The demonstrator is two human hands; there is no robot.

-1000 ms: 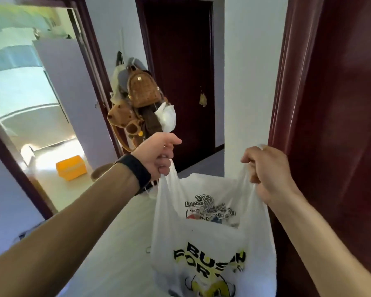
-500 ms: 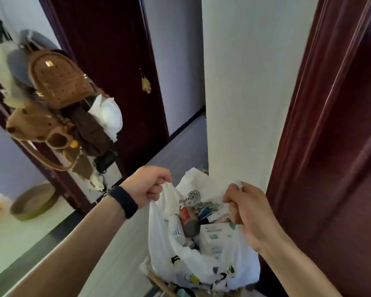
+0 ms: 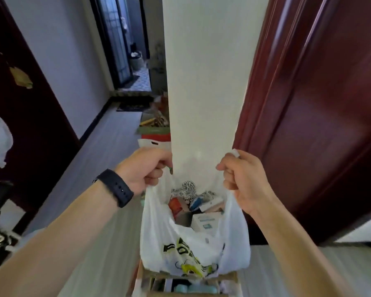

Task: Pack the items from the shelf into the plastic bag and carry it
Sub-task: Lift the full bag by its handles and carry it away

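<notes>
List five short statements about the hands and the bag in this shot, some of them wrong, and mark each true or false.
1. The left hand and the right hand each grip a handle of the plastic bag. True.
2. The bag is empty. False: boxes and other small packs show inside it.
3. A dark wristband sits on the left wrist. True.
4. The bag's mouth is knotted shut. False: it gapes open between the two hands.
5. The bag carries only red lettering. False: its print is black and yellow.
</notes>
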